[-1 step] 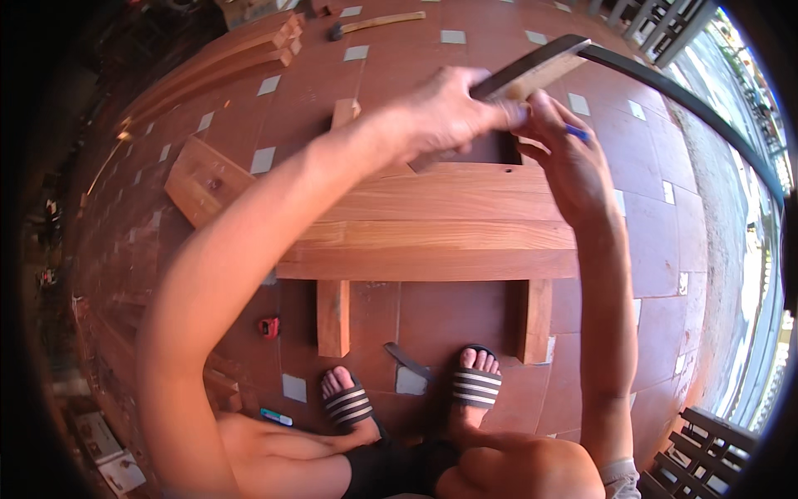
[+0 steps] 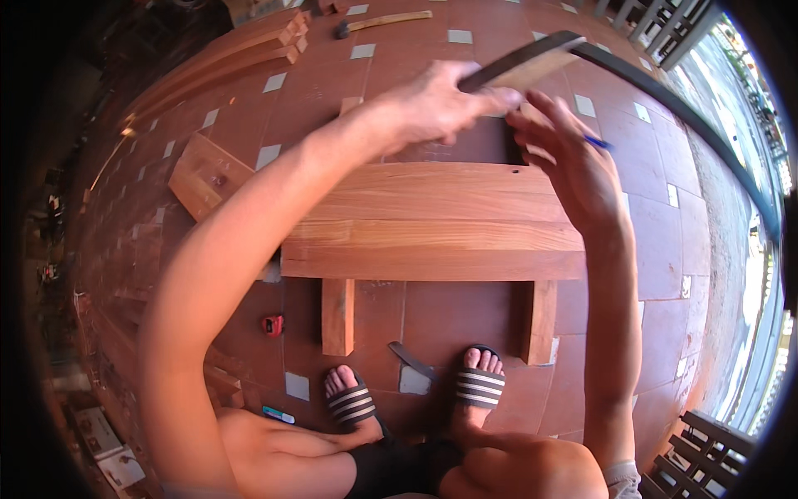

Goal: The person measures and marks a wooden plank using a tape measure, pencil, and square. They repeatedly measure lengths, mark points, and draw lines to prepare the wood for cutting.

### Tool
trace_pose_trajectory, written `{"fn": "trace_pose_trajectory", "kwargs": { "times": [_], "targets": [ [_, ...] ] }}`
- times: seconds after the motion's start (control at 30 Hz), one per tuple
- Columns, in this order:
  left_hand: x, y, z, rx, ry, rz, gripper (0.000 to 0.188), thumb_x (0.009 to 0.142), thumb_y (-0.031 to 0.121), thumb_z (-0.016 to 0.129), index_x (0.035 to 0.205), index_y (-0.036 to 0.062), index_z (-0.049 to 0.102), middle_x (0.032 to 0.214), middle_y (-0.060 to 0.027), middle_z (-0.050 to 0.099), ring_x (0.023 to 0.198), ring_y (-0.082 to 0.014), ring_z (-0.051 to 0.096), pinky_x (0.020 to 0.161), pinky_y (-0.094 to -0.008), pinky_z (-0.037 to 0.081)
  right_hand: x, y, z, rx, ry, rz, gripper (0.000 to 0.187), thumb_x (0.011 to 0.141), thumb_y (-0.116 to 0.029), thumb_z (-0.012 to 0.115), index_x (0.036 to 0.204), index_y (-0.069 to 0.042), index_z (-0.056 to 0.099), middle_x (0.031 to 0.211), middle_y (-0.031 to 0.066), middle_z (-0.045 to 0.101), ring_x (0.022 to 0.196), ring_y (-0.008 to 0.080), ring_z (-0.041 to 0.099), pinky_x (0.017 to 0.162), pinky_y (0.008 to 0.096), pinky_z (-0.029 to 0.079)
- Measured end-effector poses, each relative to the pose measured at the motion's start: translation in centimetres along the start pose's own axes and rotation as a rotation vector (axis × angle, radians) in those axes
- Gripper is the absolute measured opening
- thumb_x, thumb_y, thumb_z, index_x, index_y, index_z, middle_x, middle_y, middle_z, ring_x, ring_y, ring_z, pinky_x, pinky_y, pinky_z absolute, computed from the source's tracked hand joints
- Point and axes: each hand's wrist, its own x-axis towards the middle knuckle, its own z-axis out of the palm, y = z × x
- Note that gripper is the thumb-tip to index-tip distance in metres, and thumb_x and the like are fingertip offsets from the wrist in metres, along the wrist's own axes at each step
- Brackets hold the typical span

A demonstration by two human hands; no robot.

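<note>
My left hand (image 2: 436, 104) is closed around the end of the short arm of a large L-shaped carpenter's square (image 2: 524, 62), dark along the edge with a paler face. The square's long dark blade runs off to the right. Just right of the left fingertips is my right hand (image 2: 573, 158), fingers partly bent and blurred, with a blue pen (image 2: 598, 143) sticking out between them. Below both hands lie reddish wooden boards (image 2: 432, 212), side by side across wooden supports (image 2: 337, 316). A small dark hole shows near the top board's right end.
A red tape measure (image 2: 273, 325), a teal-and-white marker (image 2: 278, 414) and a dark curved strip (image 2: 411, 360) lie on the tiled floor near my sandalled feet. At far left are a wood block (image 2: 208, 175) and stacked beams (image 2: 241, 54); a hammer (image 2: 386, 24) lies beyond.
My right hand has drawn slightly right and down, away from the left fingertips, and its fingers have loosened somewhat. The left hand and the square have shifted a little left.
</note>
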Motion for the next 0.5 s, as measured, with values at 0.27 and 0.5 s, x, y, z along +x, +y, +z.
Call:
{"fn": "trace_pose_trajectory", "kwargs": {
  "times": [0.27, 0.5],
  "targets": [
    [-1.5, -15.6, -13.8, 0.444, 0.067, 0.084, 0.050, 0.091, 0.036, 0.082, 0.125, 0.0016, 0.071, 0.097, -0.0019, 0.072, 0.090, -0.0137, 0.064, 0.087, -0.0330, 0.052, -13.8, 10.6, -3.5, 0.673, -0.044, 0.475, 0.074, 0.113, -0.063, 0.034, 0.141, 0.000, 0.060, 0.120, 0.0315, 0.074, 0.096, 0.0372, 0.076, 0.087, 0.0443, 0.061],
    [-0.7, -21.4, -12.9, 0.387, -0.159, -0.113, 0.059, 0.085, 0.044, 0.087, 0.127, 0.0035, 0.078, 0.116, -0.0154, 0.080, 0.108, -0.0235, 0.072, 0.100, -0.0394, 0.053, -16.6, 17.3, 2.3, -0.131, -0.006, 0.490, 0.039, 0.110, -0.034, 0.066, 0.110, 0.003, 0.078, 0.094, 0.0068, 0.077, 0.086, 0.0122, 0.068, 0.082, 0.0290, 0.056]
  ]
}}
